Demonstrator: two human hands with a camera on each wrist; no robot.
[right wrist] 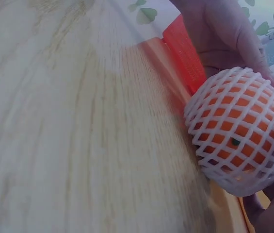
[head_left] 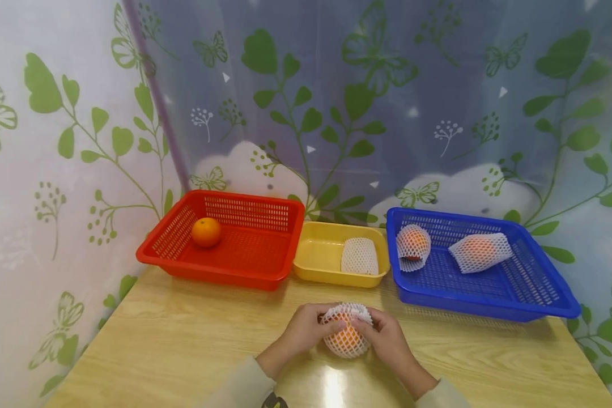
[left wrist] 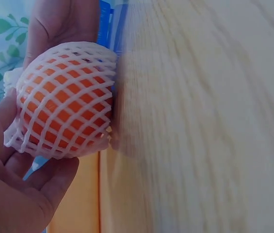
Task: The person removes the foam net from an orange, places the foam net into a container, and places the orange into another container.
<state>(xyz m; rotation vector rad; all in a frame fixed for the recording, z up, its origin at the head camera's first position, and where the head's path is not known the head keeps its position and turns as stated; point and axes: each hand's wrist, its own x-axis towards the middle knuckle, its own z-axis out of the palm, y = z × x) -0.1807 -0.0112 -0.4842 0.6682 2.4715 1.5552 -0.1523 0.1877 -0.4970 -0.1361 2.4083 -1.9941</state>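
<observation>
An orange (head_left: pixel 348 339) in a white foam net sleeve (left wrist: pixel 61 104) is held between both hands near the table's front. My left hand (head_left: pixel 306 333) grips its left side, thumb on the net. From the right, my right hand (head_left: pixel 389 341) holds it the same way, its thumb close to the other thumb. Gathered net bunches at the top of the fruit. In the right wrist view the orange's green stem spot (right wrist: pixel 235 141) shows through the mesh. Some fingers of both hands are hidden behind the fruit.
Behind the hands, a yellow tray (head_left: pixel 313 276) holds white foam net (head_left: pixel 359 256). To its left, a red basket (head_left: pixel 219 276) contains a bare orange (head_left: pixel 206 232). On the right, a blue basket (head_left: pixel 469 306) holds two net-wrapped fruits (head_left: pixel 414 242). A patterned curtain (head_left: pixel 331 113) hangs behind.
</observation>
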